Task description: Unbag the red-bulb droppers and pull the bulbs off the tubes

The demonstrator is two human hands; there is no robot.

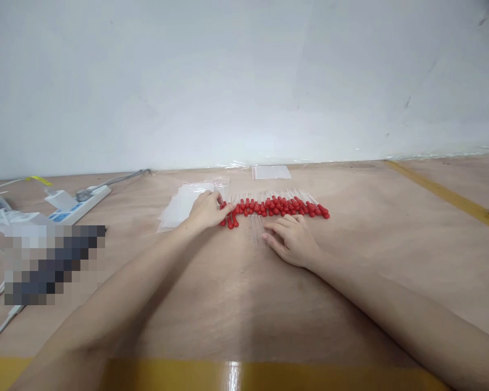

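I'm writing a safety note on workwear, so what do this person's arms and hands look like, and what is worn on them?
The left hand and right hand wear no gloves. The forearms are bare, with no sleeve showing. No watch, bracelet or ring is visible. Any finer detail on the fingernails is too small to tell.

One head-worn view: looks forward and down over the worktop [244, 304] to the wall [244, 81] behind; wide, set back enough to take in both forearms [122, 296] and hands [207, 209].
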